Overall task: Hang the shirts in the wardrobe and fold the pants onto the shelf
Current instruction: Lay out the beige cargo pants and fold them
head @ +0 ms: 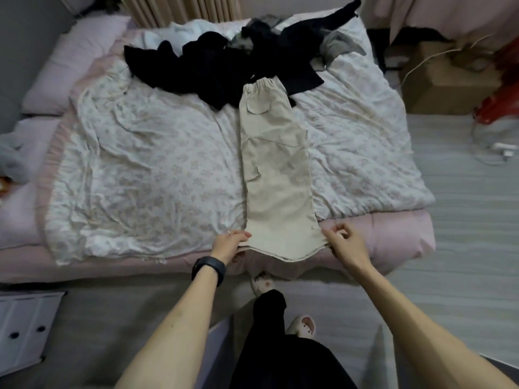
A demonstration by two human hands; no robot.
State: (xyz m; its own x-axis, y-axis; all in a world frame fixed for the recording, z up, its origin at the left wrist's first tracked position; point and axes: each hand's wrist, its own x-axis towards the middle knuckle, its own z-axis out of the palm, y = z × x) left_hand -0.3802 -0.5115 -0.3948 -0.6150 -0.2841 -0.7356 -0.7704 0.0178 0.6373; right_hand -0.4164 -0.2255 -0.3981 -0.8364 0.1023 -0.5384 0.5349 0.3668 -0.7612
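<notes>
Head view. Cream pants (276, 175) lay flat and lengthwise on a bed (393, 237), right of its middle, one leg folded over the other. The elastic waistband pointed toward the far edge, and the hem reached the near edge, where it hung slightly over the pink mattress border. A flapped pocket showed just below the waistband. The left hand (231, 244), with a black wristband (209, 269) on its wrist, held the hem's left corner, fingers on top and thumb beneath. The right hand (344, 242) pinched the hem's right corner, its remaining fingers curled above the cloth. The two hands were apart, separated by the width of the hem.

A wrinkled floral quilt (146, 164) covered most of the bed beneath the pants. A pile of dark clothes (224, 66) lay near the far edge, touching the waistband, with a grey garment (339, 44) at the pile's right end. A pink pillow (75, 60) sat at the far left corner. Pleated curtains (182, 8) hung beyond the far edge.

On the floor, a cardboard box (446, 80) stood beside the bed's right edge, and a white drawer unit (25, 329) stood near its near left corner. The person's pale slippers (302, 325) and dark trouser leg appeared below the near edge.
</notes>
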